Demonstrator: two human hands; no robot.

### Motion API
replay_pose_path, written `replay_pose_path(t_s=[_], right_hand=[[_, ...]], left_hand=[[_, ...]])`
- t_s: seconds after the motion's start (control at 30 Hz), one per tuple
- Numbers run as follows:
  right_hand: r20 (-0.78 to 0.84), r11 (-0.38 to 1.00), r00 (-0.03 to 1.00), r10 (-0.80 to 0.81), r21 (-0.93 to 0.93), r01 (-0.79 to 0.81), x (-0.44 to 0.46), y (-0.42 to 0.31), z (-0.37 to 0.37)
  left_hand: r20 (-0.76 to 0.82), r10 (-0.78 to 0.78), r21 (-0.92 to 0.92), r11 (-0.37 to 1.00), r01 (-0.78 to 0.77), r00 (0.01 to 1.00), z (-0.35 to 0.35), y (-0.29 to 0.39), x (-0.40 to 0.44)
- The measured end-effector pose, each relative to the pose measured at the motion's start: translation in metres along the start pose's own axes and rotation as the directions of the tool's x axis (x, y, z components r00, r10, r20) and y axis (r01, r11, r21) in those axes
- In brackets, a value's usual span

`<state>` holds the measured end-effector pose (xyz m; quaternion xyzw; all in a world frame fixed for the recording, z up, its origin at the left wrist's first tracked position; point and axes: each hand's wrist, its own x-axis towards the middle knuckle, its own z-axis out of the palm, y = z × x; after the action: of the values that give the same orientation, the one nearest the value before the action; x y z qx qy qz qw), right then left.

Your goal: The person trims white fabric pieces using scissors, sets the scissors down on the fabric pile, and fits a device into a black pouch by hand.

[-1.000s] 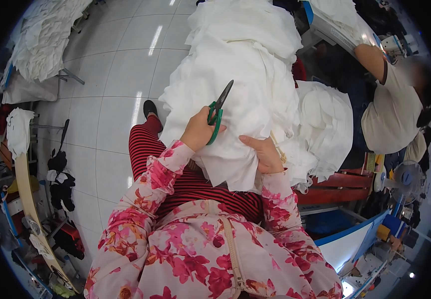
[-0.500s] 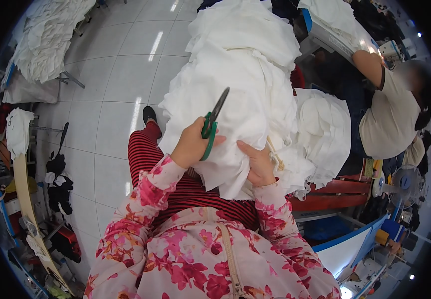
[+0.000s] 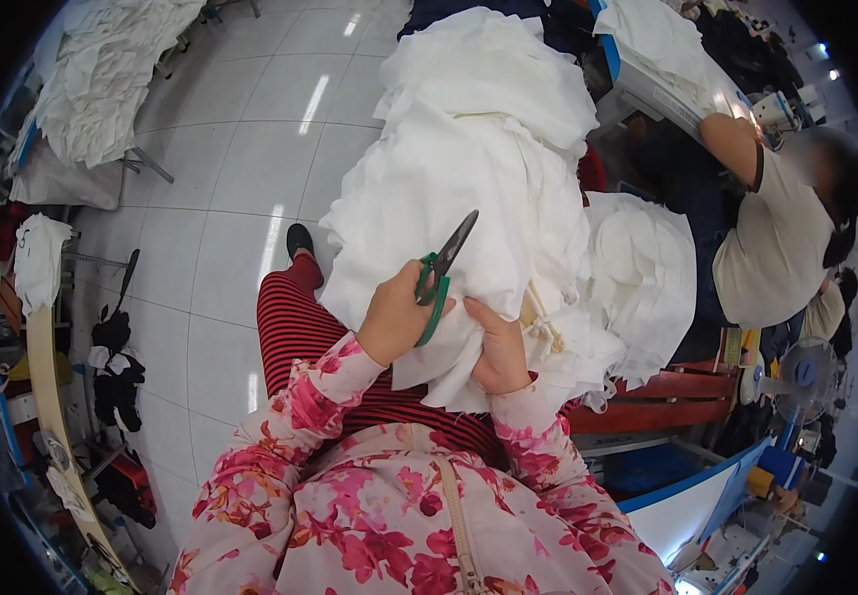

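Observation:
My left hand [image 3: 396,313] is closed around green-handled scissors [image 3: 456,244], whose dark blades point up and to the right. The scissors lie over a big pile of white fabric pieces [image 3: 449,169] resting at my lap. My right hand [image 3: 500,349] is closed, thumb on top, on the near edge of a white fabric piece [image 3: 444,362]. Both hands are close together, and the fingertips of the left are partly hidden behind the scissors and cloth. A beige cord or strip [image 3: 551,332] lies by my right hand.
Another stack of white pieces [image 3: 639,283] sits to the right, above a red wooden bench [image 3: 647,397]. A person in a beige shirt [image 3: 771,238] works at the right. More white fabric [image 3: 107,84] is heaped at upper left. Tiled floor [image 3: 236,178] lies on the left.
My two hands have drawn closer together. The left hand with the scissors has shifted right and down, and the blades tilt more to the right. The right hand has moved slightly down and left.

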<state>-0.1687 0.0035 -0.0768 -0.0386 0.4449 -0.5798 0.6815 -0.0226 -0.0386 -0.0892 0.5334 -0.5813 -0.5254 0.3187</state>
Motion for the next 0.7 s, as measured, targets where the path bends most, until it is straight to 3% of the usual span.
replay_pose_path(t_s=[0.13, 0.23, 0.33, 0.43, 0.53, 0.6, 0.7], right_hand=[[0.059, 0.997, 0.998, 0.033, 0.072, -0.037, 0.000, 0.003, -0.003], [0.058, 0.996, 0.997, 0.042, 0.075, -0.046, 0.000, 0.006, -0.005], [0.038, 0.992, 0.996, 0.084, 0.092, -0.087, 0.003, 0.008, -0.009], [0.025, 0.988, 0.995, 0.094, 0.122, -0.096, 0.004, 0.010, -0.009], [0.030, 0.986, 0.994, 0.102, 0.126, -0.104, 0.004, 0.007, -0.009], [0.050, 0.988, 0.995, 0.091, 0.120, -0.097, 0.001, 0.002, -0.005], [0.104, 0.997, 0.995, -0.009, -0.080, 0.018, -0.006, -0.002, 0.007]], left_hand=[[-0.059, 0.063, 0.005, 0.998, -0.063, 0.996, 0.001, -0.004, 0.000], [-0.063, 0.046, -0.039, 0.998, -0.049, 0.997, -0.001, 0.000, 0.001], [0.002, -0.048, 0.023, 0.999, 0.048, 0.999, -0.005, 0.009, 0.000], [0.018, -0.036, 0.062, 0.997, 0.035, 0.999, -0.006, 0.013, -0.002], [-0.047, 0.020, -0.132, 0.991, -0.026, 0.999, -0.002, -0.002, 0.000], [-0.039, -0.020, -0.157, 0.988, 0.014, 0.999, -0.005, 0.000, 0.001], [-0.028, 0.002, -0.147, 0.989, -0.006, 1.000, -0.002, 0.003, -0.002]])
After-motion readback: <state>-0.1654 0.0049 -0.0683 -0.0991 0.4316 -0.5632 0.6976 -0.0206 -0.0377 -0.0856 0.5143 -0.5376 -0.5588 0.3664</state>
